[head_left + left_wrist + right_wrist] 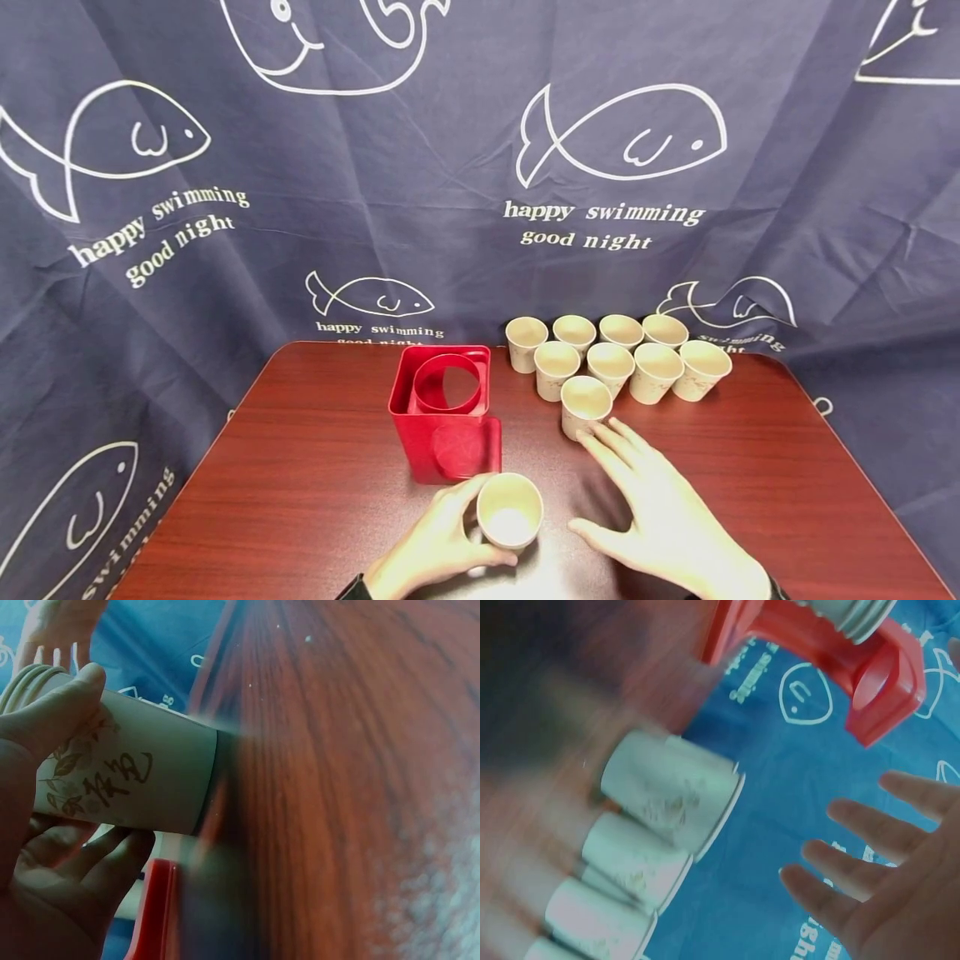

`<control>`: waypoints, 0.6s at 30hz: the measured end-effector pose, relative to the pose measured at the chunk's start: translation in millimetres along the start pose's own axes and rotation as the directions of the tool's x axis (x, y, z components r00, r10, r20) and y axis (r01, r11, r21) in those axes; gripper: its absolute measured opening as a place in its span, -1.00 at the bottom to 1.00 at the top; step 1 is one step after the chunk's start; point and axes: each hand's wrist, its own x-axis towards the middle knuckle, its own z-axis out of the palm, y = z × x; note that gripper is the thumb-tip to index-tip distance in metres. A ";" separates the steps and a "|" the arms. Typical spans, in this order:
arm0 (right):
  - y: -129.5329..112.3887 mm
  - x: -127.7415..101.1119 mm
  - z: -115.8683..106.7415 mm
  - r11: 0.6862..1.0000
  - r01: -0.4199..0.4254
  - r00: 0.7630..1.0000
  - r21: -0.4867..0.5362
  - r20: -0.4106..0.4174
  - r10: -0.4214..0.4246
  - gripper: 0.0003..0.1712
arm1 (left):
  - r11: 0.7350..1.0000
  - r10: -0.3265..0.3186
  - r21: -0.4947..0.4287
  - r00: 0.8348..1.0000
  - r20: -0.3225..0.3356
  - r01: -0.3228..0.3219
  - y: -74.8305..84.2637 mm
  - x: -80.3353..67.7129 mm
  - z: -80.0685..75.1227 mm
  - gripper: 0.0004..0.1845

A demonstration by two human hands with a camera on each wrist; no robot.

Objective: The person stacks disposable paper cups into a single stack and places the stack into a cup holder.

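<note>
A dark blue curtain with white fish drawings hangs behind a brown wooden table. Near the table's middle stands a red square holder with a round opening on top. To its right, toward the far edge, nine paper cups stand upright in a tight cluster, the nearest cup sitting alone in front. The right hand lies low over the table, palm down, its fingers spread wide and straight, holding nothing; the fingertips reach just beside the nearest cup. The left hand curls thumb and fingers around a single paper cup, upright on the table just in front of the holder. Bare tabletop lies open at the left and the far right
</note>
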 end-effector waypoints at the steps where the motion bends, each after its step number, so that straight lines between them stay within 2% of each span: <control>1: 1.9 -0.6 -1.2 1.000 -0.007 1.000 -0.015 -0.003 0.007 0.08 | 1.000 -0.007 0.000 1.000 0.000 0.007 0.4 0.1 0.1 -0.13; 9: 22.0 5.6 -5.7 0.997 0.022 0.998 -0.069 -0.063 -0.026 0.05 | 1.000 -0.021 0.002 1.000 0.005 0.021 0.2 0.9 -0.3 -0.14; 18: 39.2 14.9 2.9 0.998 -0.001 0.998 -0.068 -0.063 -0.004 0.11 | 1.000 -0.012 0.005 1.000 0.006 0.012 -0.1 0.5 -1.4 -0.15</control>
